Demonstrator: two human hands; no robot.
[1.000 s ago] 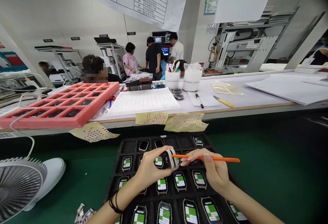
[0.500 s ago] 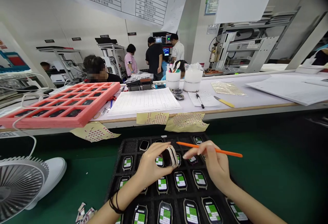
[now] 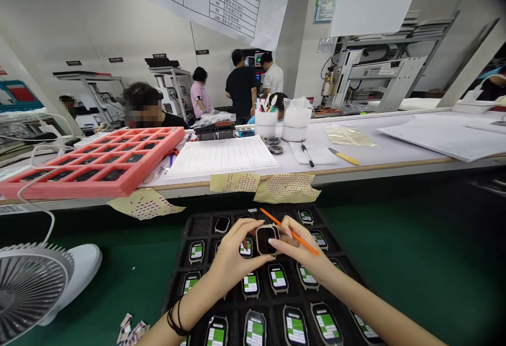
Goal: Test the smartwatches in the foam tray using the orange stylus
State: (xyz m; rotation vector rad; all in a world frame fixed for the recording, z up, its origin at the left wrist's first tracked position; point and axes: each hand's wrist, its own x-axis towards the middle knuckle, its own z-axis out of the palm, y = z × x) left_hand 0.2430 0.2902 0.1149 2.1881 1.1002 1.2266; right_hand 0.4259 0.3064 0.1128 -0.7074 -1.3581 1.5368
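Note:
My left hand (image 3: 235, 248) grips a smartwatch case (image 3: 264, 243) by its top and bottom edges, thumb below and fingers above. The watch's dark screen faces me. My right hand (image 3: 297, 241) holds an orange stick (image 3: 307, 245) slanting down to the right, and its thumb touches the watch's screen. Below both hands lies a black foam tray (image 3: 233, 311) with smartwatches in its pockets. Most of them, such as this watch (image 3: 294, 327), show green and white screens; another watch (image 3: 222, 224) at the back is dark.
A white fan (image 3: 31, 288) stands at the left on the green surface (image 3: 130, 277). On the raised shelf are a pink foam tray (image 3: 130, 186), paper sheets (image 3: 225, 156), a pen (image 3: 307, 155), a yellow-handled blade (image 3: 344, 156) and white tubs (image 3: 296, 124). Several people are beyond.
The watch has turned so its screen faces me. My right hand has moved left onto it, and the orange stick now tilts more steeply.

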